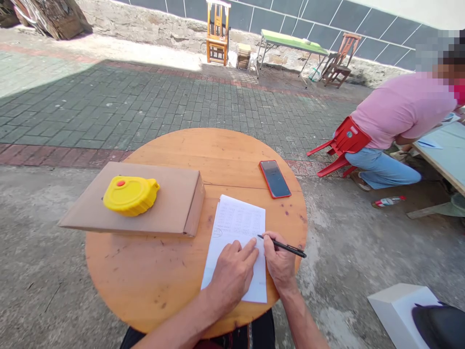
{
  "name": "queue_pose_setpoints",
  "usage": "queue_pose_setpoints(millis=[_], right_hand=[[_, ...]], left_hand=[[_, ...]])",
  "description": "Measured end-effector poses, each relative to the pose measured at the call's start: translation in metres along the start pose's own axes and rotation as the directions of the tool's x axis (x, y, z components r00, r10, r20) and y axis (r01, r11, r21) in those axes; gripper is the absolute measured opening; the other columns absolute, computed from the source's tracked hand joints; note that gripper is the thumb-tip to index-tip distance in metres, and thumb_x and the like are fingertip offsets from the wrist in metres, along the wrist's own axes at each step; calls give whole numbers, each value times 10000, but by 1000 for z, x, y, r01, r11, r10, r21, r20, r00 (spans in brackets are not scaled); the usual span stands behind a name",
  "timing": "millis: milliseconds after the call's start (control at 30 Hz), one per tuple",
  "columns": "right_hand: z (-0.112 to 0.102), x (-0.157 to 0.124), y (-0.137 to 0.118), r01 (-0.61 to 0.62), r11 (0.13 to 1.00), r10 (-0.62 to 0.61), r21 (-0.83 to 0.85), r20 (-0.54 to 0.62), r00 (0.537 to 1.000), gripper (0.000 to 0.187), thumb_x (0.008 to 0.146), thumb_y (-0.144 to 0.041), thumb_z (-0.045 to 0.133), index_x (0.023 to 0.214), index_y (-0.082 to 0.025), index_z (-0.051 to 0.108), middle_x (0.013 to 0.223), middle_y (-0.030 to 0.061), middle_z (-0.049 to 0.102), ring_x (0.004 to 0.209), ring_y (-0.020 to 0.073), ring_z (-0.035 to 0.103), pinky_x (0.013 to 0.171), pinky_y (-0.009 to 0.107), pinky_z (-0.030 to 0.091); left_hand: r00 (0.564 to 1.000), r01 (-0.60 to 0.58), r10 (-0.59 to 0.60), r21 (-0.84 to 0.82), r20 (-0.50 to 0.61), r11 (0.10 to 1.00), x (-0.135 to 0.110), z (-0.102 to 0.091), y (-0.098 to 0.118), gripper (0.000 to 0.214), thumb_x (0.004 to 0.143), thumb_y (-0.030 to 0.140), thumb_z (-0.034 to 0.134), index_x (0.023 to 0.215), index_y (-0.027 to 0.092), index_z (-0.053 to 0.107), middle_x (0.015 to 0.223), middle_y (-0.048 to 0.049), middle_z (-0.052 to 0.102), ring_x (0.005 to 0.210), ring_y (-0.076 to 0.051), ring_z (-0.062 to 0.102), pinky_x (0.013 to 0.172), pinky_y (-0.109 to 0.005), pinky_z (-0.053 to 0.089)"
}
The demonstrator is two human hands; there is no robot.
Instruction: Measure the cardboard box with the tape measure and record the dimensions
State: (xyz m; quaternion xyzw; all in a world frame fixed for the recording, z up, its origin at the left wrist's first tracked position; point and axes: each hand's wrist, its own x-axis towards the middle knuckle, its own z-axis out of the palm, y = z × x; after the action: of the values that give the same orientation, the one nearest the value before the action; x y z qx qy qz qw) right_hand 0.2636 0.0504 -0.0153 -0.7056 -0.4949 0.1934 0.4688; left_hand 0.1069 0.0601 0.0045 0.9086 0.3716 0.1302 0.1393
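Observation:
A white sheet of paper point(241, 213) with rows of handwriting in its upper half lies on the round wooden table point(156, 271). Resting on it is my left hand point(234, 269), palm down, fingers extended toward the lowest written lines. At the sheet's right edge my right hand point(279, 261) grips a black pen point(290, 249), whose tip is close to the paper near my left fingertips. A yellow tape measure point(131, 195) with a red button sits on a closed cardboard box point(174, 208) at the table's left. Beyond the paper lies a phone point(275, 178) with a red edge.
To the right, a person in a pink shirt point(407, 104) sits on a red plastic chair point(348, 140) at another table point(450, 150). A bottle point(388, 201) lies on the ground. A white box point(403, 310) stands at lower right. Wooden chairs and a green folding table point(290, 42) line the far wall.

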Motion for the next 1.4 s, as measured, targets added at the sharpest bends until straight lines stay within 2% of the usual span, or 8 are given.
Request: queue_pose_setpoints(millis=[133, 367, 600, 800, 1400], right_hand=[[-1, 0, -2, -17, 1000, 17, 11, 14, 1000, 202, 879, -306, 514, 793, -193, 658, 681, 15, 677, 627, 175, 622, 613, 284, 509], [-1, 0, -2, -22, 1000, 22, 22, 1, 1000, 200, 860, -303, 521, 761, -194, 657, 698, 19, 676, 651, 175, 615, 642, 288, 499], [-2, 0, -3, -73, 997, 75, 36, -56, 996, 213, 880, -322, 503, 773, -191, 633, 545, -36, 559, 514, 144, 529, 535, 262, 443], [-1, 0, -1, -93, 995, 95, 39, -63, 993, 224, 872, -341, 505, 774, -188, 635, 519, -48, 518, 490, 142, 499, 511, 261, 426], [0, 1, -2, -73, 997, 75, 31, -40, 996, 223, 865, -338, 516, 787, -180, 652, 646, 5, 649, 596, 162, 592, 580, 270, 487]], left_hand=[[1000, 1, -1, -3, 5, 1000, 0, -1, 0, 346, 839, 115, 500, 1158, 207, 596, 1426, 26, 515, 832, -225, 473, 721, -404, 460], [1000, 1, -1, -12, 4, 1000, 0, -1, 0, 331, 845, 121, 503, 1151, 208, 595, 1429, 33, 511, 834, -223, 469, 729, -402, 455], [1000, -15, 15, 17, -13, 1000, -1, 3, -2, 320, 855, 111, 499, 1147, 210, 584, 1453, 28, 482, 830, -218, 469, 714, -395, 440], [998, -49, 50, 48, -26, 998, -2, 5, -1, 298, 889, 126, 473, 1149, 221, 582, 1405, 39, 530, 803, -215, 461, 693, -391, 423], [999, -28, 29, 34, -20, 999, -1, 3, 0, 312, 858, 118, 495, 1135, 227, 587, 1404, 47, 528, 807, -217, 457, 705, -389, 420]])
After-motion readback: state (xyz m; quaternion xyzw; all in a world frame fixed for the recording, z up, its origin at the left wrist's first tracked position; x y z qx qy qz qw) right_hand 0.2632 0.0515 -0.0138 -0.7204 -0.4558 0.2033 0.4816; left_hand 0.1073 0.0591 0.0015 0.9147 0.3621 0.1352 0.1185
